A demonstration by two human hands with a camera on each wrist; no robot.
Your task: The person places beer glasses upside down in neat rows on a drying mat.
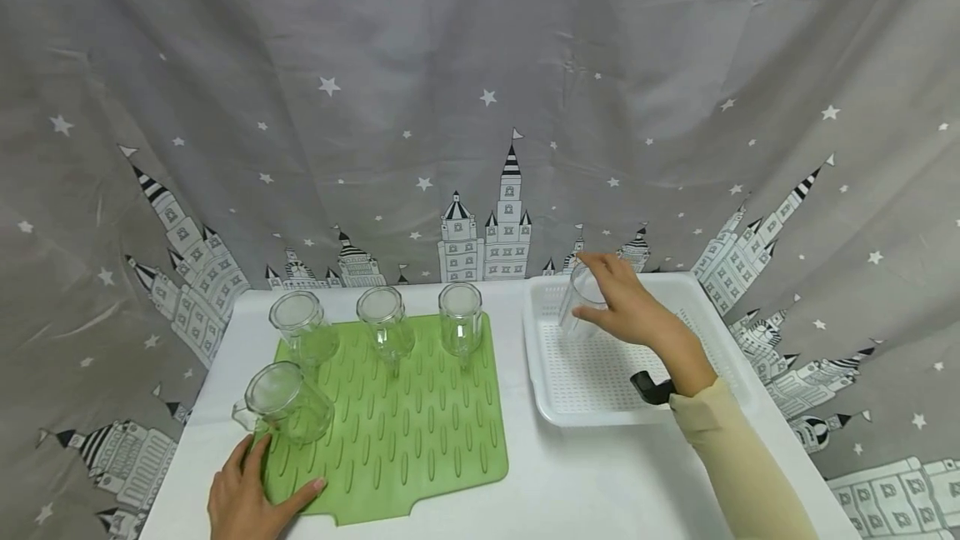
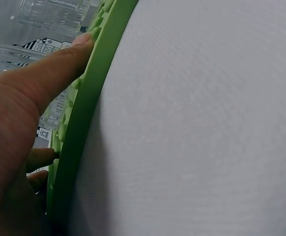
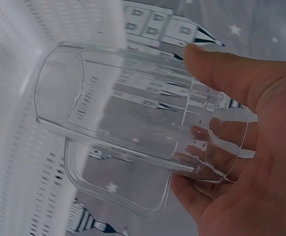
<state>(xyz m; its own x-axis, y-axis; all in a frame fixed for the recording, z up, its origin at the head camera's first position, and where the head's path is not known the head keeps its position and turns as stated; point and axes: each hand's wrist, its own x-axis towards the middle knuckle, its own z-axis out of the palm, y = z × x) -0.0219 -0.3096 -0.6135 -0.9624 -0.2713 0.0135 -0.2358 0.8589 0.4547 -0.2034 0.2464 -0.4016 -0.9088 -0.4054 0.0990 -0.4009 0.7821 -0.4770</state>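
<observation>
In the head view my right hand point(image 1: 621, 307) reaches into the back left part of a white plastic basket point(image 1: 558, 417). It grips a clear glass mug point(image 1: 567, 319) near its upper end, thumb on one side and fingers round the other. The right wrist view shows this mug's looped handle and its far end close to the basket wall. My left hand point(image 1: 243, 497), fingers spread, rests on the front left corner of a green ribbed mat point(image 1: 405, 448). Just beyond its fingertips stands another glass mug point(image 1: 296, 407), handle pointing left.
Three more glass mugs stand along the mat's back edge: one at left point(image 1: 307, 336), one in the middle point(image 1: 388, 330) and one at right point(image 1: 461, 325). A white cloth point(image 1: 592, 482) covers the table. A grey curtain point(image 1: 420, 107) hangs behind.
</observation>
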